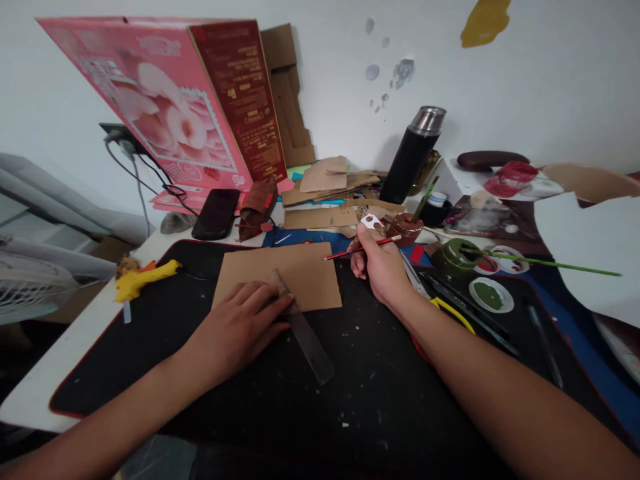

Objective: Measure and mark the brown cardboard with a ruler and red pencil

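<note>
A rectangle of brown cardboard (310, 267) lies on the black desk mat (200, 413). My left hand (245, 320) rests over its lower left part, with fingers and thumb closed on a clear ruler (313, 350). The ruler slants across the cardboard's lower edge onto the mat. Above the right side of the cardboard, my right hand (383, 267) is closed round a red pencil (345, 253), whose tip points left at the sheet. A white piece with cut-outs (371, 221) shows just beyond the right thumb; I cannot tell whether it is held.
Cardboard scraps (325, 177), a black flask (413, 153) and a brown paint jar (406, 228) stand behind. To the right are a green paint jar (455, 259) with a brush and a lid of green paint (491, 295). A phone (216, 213) and yellow object (145, 280) lie left.
</note>
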Demonstrator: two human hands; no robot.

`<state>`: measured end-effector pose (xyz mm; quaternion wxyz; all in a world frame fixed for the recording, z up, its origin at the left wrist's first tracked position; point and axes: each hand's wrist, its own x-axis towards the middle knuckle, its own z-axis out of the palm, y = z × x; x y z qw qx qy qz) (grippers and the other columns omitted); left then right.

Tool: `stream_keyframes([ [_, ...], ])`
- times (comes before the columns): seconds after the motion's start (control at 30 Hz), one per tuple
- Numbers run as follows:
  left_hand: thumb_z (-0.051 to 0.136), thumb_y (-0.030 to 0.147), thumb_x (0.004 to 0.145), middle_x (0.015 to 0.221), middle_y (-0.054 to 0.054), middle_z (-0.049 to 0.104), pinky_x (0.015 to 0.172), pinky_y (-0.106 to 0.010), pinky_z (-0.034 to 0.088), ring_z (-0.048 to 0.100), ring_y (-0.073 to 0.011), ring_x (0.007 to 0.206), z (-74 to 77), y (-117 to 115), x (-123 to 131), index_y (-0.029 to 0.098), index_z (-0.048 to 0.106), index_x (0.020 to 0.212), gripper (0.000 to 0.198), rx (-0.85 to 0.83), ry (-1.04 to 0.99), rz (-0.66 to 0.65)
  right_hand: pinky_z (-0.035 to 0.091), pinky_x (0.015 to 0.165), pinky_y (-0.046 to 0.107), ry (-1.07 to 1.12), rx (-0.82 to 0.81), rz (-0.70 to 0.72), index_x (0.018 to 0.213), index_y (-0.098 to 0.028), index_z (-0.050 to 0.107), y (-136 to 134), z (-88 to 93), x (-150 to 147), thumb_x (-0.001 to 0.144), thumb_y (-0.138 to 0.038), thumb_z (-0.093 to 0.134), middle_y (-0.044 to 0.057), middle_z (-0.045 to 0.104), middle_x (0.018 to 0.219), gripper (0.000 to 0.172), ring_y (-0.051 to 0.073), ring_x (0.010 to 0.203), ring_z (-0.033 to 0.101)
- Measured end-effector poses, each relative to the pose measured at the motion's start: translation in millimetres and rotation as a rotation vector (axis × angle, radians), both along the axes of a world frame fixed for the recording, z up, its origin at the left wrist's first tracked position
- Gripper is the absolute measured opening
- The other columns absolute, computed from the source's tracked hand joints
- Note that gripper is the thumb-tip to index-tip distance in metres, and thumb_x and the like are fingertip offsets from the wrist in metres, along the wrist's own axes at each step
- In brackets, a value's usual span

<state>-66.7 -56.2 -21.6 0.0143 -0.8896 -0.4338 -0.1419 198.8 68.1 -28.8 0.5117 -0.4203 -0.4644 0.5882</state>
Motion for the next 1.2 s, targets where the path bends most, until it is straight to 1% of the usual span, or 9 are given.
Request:
stream_keyframes([
  [0.07, 0.055, 0.04, 0.112, 0.124, -0.014, 0.074, 0.102, -0.051, 0.059, 0.069, -0.0325, 0.119, -2.0, -1.3, 7.7, 0.018, 0.07, 0.136, 0.035, 0.024, 0.003, 0.031, 0.026, 0.036, 0.024, 0.001, 0.008, 0.001, 0.068, -0.023, 0.064, -0.8, 0.4, 0.1, 0.092, -0.073, 0.072, -0.007, 0.044, 0.04, 0.057, 0.01, 0.034, 0.045],
  [0.17, 0.054, 0.041, 0.112, 0.141, -0.015, 0.07, 0.113, -0.05, 0.054, 0.062, -0.0333, 0.138, -3.4, 0.4, 13.2, 0.017, 0.071, 0.127, 0.032, 0.033, 0.0, 0.029, 0.026, 0.036, 0.025, -0.007, 0.016, 0.013, 0.067, -0.023, 0.064, -1.4, 1.0, 0.5, 0.093, -0.073, 0.07, -0.007, 0.044, 0.04, 0.057, 0.011, 0.035, 0.046],
  [0.23, 0.053, 0.045, 0.113, 0.145, -0.014, 0.068, 0.115, -0.048, 0.053, 0.061, -0.0311, 0.139, -2.6, 3.0, 12.5, 0.018, 0.071, 0.125, 0.035, 0.022, -0.001, 0.007, 0.025, 0.036, 0.025, -0.002, 0.015, 0.016, 0.067, -0.023, 0.064, -1.3, 1.1, 0.9, 0.095, -0.073, 0.069, -0.007, 0.044, 0.04, 0.057, 0.011, 0.035, 0.046],
  [0.37, 0.052, 0.053, 0.113, 0.138, -0.012, 0.073, 0.11, -0.048, 0.055, 0.068, -0.0292, 0.128, 1.5, 4.6, 6.6, 0.019, 0.069, 0.13, 0.041, 0.013, -0.007, -0.019, 0.024, 0.036, 0.024, 0.008, 0.013, 0.016, 0.068, -0.023, 0.064, -0.7, 0.8, 1.4, 0.095, -0.072, 0.069, -0.008, 0.044, 0.041, 0.056, 0.01, 0.034, 0.047],
  [0.53, 0.051, 0.04, 0.114, 0.117, -0.01, 0.076, 0.094, -0.044, 0.058, 0.071, -0.0262, 0.105, 5.2, 1.5, 8.6, 0.021, 0.073, 0.123, 0.031, 0.023, -0.005, 0.029, 0.025, 0.035, 0.025, 0.012, 0.014, 0.03, 0.069, -0.023, 0.064, -0.9, 0.7, 0.6, 0.094, -0.072, 0.069, -0.008, 0.044, 0.041, 0.055, 0.01, 0.034, 0.047],
  [0.67, 0.05, 0.036, 0.114, 0.107, -0.008, 0.076, 0.088, -0.041, 0.058, 0.07, -0.0243, 0.095, 3.9, -2.2, 15.8, 0.02, 0.074, 0.117, 0.028, 0.052, 0.002, 0.051, 0.025, 0.035, 0.025, -0.002, 0.008, 0.02, 0.068, -0.024, 0.063, -0.9, 0.8, 0.1, 0.095, -0.071, 0.068, -0.007, 0.043, 0.04, 0.055, 0.01, 0.034, 0.046],
  [0.9, 0.057, 0.028, 0.111, 0.13, -0.011, 0.074, 0.098, -0.046, 0.056, 0.07, -0.0291, 0.112, 4.7, -38.0, 19.8, 0.018, 0.067, 0.136, 0.029, 0.124, -0.017, 0.122, 0.024, 0.035, 0.025, -0.027, 0.014, 0.031, 0.069, -0.024, 0.063, 0.0, 0.4, 0.6, 0.095, -0.073, 0.067, -0.007, 0.043, 0.041, 0.056, 0.01, 0.035, 0.046],
  [1.07, 0.051, 0.042, 0.114, 0.146, -0.015, 0.069, 0.101, -0.05, 0.057, 0.068, -0.0342, 0.126, -0.5, -63.5, 21.1, 0.014, 0.065, 0.143, 0.043, 0.102, 0.055, 0.132, 0.027, 0.035, 0.024, -0.015, 0.026, 0.027, 0.068, -0.023, 0.064, -1.5, 1.4, -0.4, 0.093, -0.071, 0.072, -0.007, 0.045, 0.041, 0.055, 0.01, 0.035, 0.046],
  [1.2, 0.047, 0.049, 0.114, 0.155, -0.015, 0.063, 0.106, -0.049, 0.057, 0.063, -0.0335, 0.137, -9.9, -74.0, 22.0, 0.014, 0.061, 0.149, 0.052, 0.054, 0.047, 0.167, 0.028, 0.035, 0.024, -0.023, 0.037, 0.017, 0.068, -0.022, 0.065, -3.7, 3.0, -1.3, 0.092, -0.07, 0.075, -0.007, 0.045, 0.042, 0.055, 0.01, 0.034, 0.046],
])
